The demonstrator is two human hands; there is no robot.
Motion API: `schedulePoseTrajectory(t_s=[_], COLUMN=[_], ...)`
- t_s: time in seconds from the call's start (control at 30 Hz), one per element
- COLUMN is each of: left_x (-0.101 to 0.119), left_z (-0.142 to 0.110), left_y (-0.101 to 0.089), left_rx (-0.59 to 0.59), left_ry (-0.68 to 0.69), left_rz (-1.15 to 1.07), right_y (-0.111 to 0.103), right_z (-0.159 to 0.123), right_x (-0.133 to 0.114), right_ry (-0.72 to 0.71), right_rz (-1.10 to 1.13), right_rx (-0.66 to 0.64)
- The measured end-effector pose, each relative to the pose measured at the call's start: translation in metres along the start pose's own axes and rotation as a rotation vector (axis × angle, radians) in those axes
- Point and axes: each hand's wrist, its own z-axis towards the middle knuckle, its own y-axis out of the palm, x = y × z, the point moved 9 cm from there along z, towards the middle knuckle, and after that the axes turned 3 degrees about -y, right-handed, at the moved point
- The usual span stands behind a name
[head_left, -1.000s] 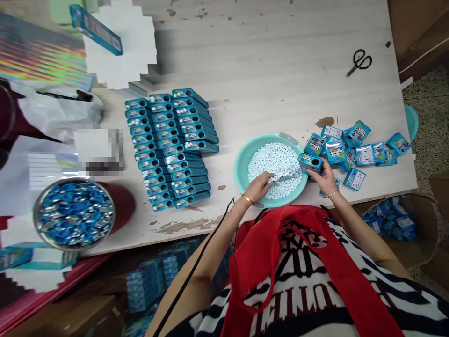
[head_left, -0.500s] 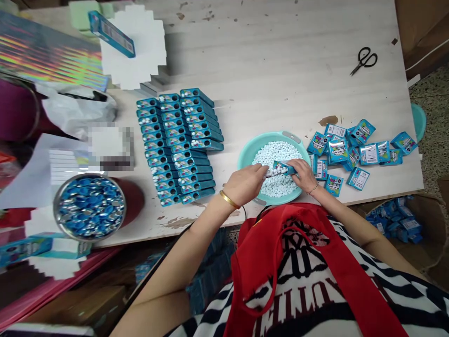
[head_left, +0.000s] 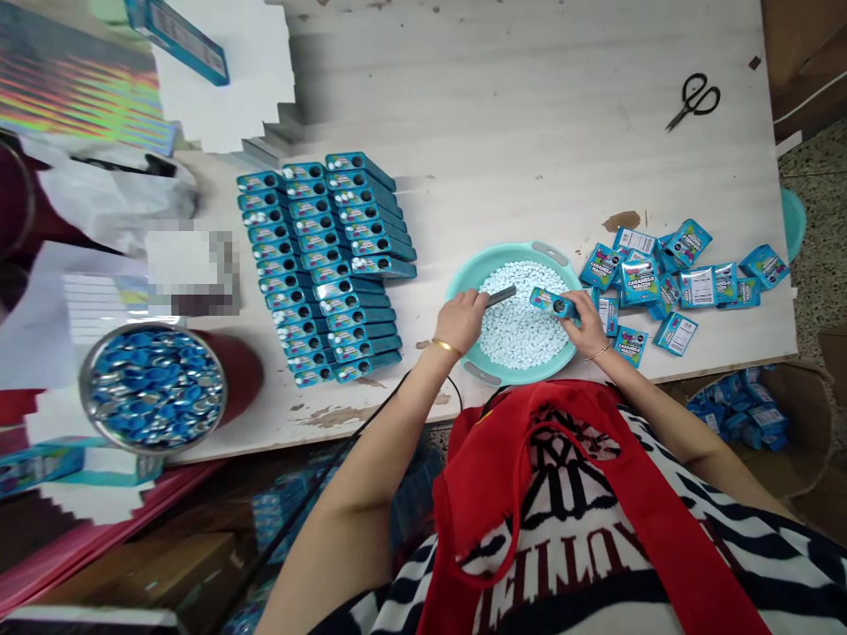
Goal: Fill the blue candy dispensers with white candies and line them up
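My left hand (head_left: 460,319) is closed around a narrow dark-grey scoop (head_left: 501,296), whose tip points right over the turquoise basin (head_left: 463,265). Small white round candies (head_left: 522,339) fill much of the basin. In the grip of my right hand (head_left: 586,324) is a small blue candy box (head_left: 549,302), held above the candies with a dark round hole at its right end. Scoop and box are apart. To the left stand rows of similar blue boxes (head_left: 344,300), several showing white candies on or near their tops.
Blue candy packets (head_left: 639,278) lie heaped right of the basin. Black scissors (head_left: 692,102) rest at the far right. At left are a metal pot (head_left: 218,388) full of blue-and-silver pieces and a stack of white card (head_left: 225,53). A carton (head_left: 811,414) with more packets stands below the table.
The scoop, earlier carrying white candies up against the box, has drawn back left and shows no candies. The box has turned slightly and moved a little right. The whole view has shifted somewhat.
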Motion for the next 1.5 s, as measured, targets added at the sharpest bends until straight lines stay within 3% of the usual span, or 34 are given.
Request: schedulePoseTrajectory(t_s=[0.1, 0.17, 0.3, 0.4, 0.5, 0.57, 0.73, 0.83, 0.93, 1.07, 1.23, 1.3, 1.37, 1.43, 1.5], left_x=[0.007, 0.03, 0.083, 0.098, 0.09, 0.076, 0.041, 0.033, 0.037, 0.056, 0.085, 0.084, 0.068, 0.042, 0.018], left_z=[0.019, 0.021, 0.007, 0.0, -0.006, -0.013, -0.04, -0.049, -0.047, -0.045, -0.057, -0.06, -0.054, -0.038, -0.014], left_y=[0.06, 0.083, 0.105, 0.108, 0.098, 0.08, 0.007, -0.034, -0.06, -0.078, -0.112, -0.117, -0.111, -0.091, -0.057], left_rx=[-0.071, -0.073, -0.135, -0.168, -0.165, -0.128, 0.032, 0.069, 0.037, -0.063, -0.015, -0.004, 0.014, 0.043, 0.054], left_ry=[0.012, 0.089, 0.229, 0.235, 0.242, 0.267, 0.332, 0.329, 0.3, 0.238, 0.239, 0.244, 0.204, 0.119, 0.022], left_rz=[-0.037, -0.119, -0.392, -0.487, -0.606, -0.706, -0.705, -0.593, -0.421, -0.146, -0.029, -0.033, -0.045, -0.078, -0.127], right_y=[-0.013, -0.02, -0.027, -0.028, -0.028, -0.029, -0.027, -0.013, 0.003, 0.017, 0.027, 0.026, 0.02, 0.011, 0.001], right_z=[0.006, 0.008, 0.007, 0.005, 0.004, 0.005, 0.009, 0.01, 0.008, 0.003, -0.002, -0.003, -0.003, -0.001, 0.001], right_x=[0.003, 0.005, 0.018, 0.029, 0.033, 0.03, 0.012, 0.001, -0.008, -0.013, -0.016, -0.015, -0.012, -0.006, 0.001], right_ry=[0.061, 0.089, 0.162, 0.205, 0.221, 0.208, 0.097, 0.009, -0.057, -0.099, -0.109, -0.104, -0.086, -0.05, 0.002], right_rz=[0.014, 0.018, 0.049, 0.096, 0.114, 0.1, 0.02, -0.008, -0.032, -0.068, -0.055, -0.04, -0.024, -0.003, 0.014], right_rx=[0.066, 0.104, 0.163, 0.193, 0.199, 0.193, 0.134, 0.04, -0.049, -0.097, -0.129, -0.112, -0.069, -0.015, 0.043])
